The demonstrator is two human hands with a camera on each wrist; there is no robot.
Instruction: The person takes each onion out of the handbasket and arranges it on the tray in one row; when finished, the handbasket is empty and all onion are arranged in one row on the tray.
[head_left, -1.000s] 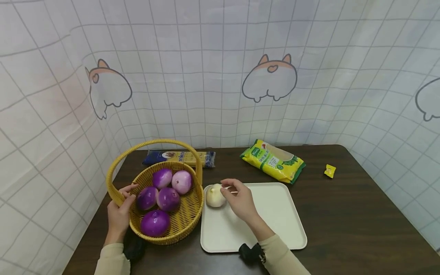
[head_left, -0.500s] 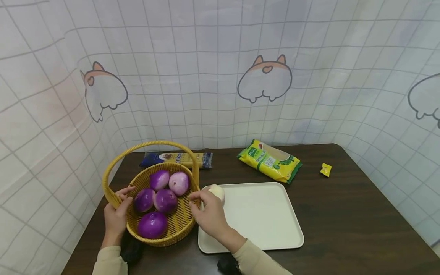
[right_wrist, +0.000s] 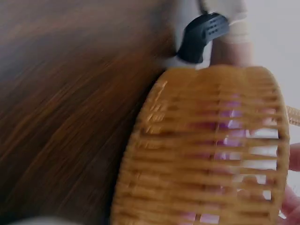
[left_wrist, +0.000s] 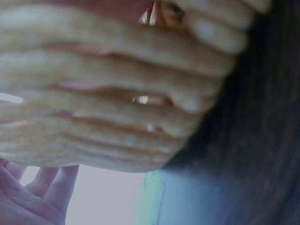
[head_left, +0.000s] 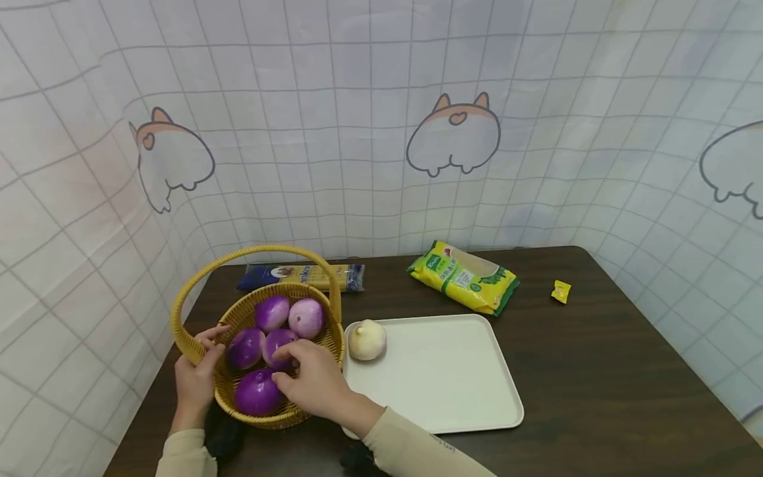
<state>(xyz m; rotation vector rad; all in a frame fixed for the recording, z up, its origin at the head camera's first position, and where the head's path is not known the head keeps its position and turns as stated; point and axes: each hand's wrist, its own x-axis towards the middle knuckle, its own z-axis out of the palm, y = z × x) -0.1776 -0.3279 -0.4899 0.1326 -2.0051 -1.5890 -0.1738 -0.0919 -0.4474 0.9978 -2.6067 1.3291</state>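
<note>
We log a noodle pack [head_left: 298, 273] and a yellow-green bag [head_left: 465, 277] along the back edge of the desk [head_left: 566, 371], a yellow packet [head_left: 561, 291] near its back right corner, a pale bulb [head_left: 367, 340] in the back left corner of the tray [head_left: 441, 371]. Five purple onions [head_left: 259, 392] sit in the basket [head_left: 292, 419] near the desk's left edge. Our left hand [head_left: 193, 381] grips the basket by the handle's base; our right hand [head_left: 316, 377], thumb and fingers apart, is over the onions, partly hiding one, contact unclear.

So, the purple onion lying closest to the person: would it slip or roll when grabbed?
The purple onion looks glossy, so it may be slippery to grip. It is rounded, so a push could set it rolling, though the basket would probably stop it. Its even shine hints at plastic, so it might be light for its size.
</note>
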